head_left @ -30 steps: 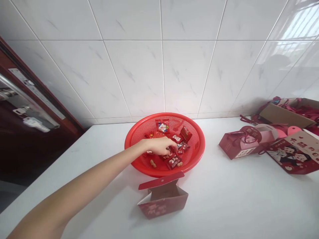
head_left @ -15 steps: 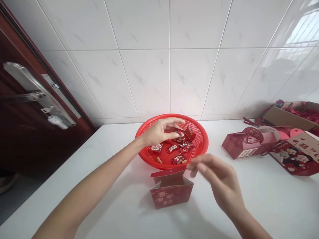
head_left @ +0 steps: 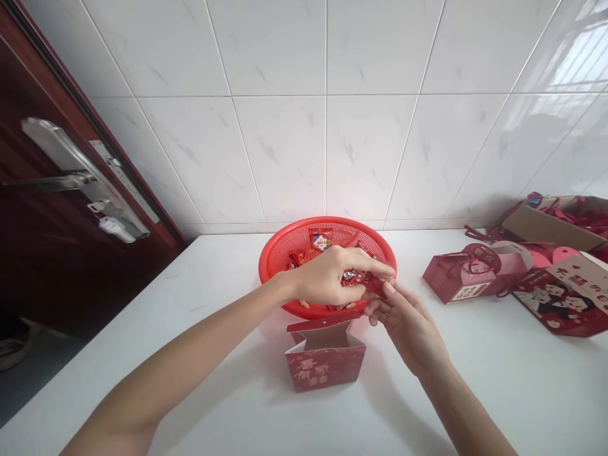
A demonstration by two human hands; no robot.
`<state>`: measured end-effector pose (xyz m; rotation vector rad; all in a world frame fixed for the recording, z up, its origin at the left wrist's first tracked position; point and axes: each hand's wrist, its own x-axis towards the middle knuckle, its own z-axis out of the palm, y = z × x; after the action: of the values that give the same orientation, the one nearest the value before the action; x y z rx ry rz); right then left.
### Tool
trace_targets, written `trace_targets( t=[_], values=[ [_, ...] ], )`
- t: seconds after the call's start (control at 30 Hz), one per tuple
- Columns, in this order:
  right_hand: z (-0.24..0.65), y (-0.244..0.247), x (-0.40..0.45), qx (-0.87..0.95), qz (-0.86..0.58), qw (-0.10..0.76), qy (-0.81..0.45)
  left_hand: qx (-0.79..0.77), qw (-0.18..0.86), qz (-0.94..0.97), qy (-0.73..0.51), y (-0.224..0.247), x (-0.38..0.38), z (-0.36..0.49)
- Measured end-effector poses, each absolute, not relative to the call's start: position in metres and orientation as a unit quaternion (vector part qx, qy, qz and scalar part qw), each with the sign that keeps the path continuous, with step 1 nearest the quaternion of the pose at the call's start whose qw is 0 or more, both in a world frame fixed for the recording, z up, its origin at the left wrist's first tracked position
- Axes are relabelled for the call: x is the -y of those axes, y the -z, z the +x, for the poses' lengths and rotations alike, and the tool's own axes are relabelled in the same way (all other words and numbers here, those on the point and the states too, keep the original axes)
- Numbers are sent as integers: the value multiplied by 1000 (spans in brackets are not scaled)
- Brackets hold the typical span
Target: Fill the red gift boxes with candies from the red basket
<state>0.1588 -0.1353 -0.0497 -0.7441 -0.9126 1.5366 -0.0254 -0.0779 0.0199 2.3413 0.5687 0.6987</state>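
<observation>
At the left edge stood a dark red door (head_left: pixel 28 253), its metal handle (head_left: pixel 52 183) fitted above a hanging set of keys (head_left: pixel 116 228). The white surface (head_left: pixel 213 266) began beside it. On the surface, against the tiled wall (head_left: pixel 285 152), sat a red basket (head_left: pixel 327 220) containing wrapped sweets (head_left: pixel 351 277) and a few peanuts (head_left: pixel 304 304). Directly before it an open box (head_left: pixel 327 369) stood upright, mouth upward. The left hand (head_left: pixel 323 278) was over the basket, its fingers closed narrowly on a red packet (head_left: pixel 375 287), partly hidden. The right hand (head_left: pixel 413 326) met the packet from the other side, fingers bent and close together; whether they gripped it could not be told. Farther right were a pink box (head_left: pixel 449 278) with a cord, a picture box (head_left: pixel 565 304) near it, and, behind, a carton (head_left: pixel 551 227) of red material (head_left: pixel 589 218).
</observation>
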Motion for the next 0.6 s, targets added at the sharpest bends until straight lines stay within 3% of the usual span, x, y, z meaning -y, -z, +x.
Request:
trace_targets(
  t=[0.1,0.17,0.23,0.3,0.37,0.6],
  values=[
    [164,56,133,376,-363,605,-601,-261,354,847,-297,-22,54,-36],
    [167,61,130,377,-388,622,-566,-343,312,831,-308,-19,29,-48],
    [168,67,129,380,-397,630,-548,-442,244,834,-223,-14,2,-60],
    [169,71,128,385,-398,633,-542,-509,173,842,-51,-6,-20,-71],
    [169,74,127,392,-401,632,-534,-531,161,832,29,3,-35,-77],
    [167,77,127,431,-411,637,-489,-559,155,805,126,36,-53,-69]
  ],
)
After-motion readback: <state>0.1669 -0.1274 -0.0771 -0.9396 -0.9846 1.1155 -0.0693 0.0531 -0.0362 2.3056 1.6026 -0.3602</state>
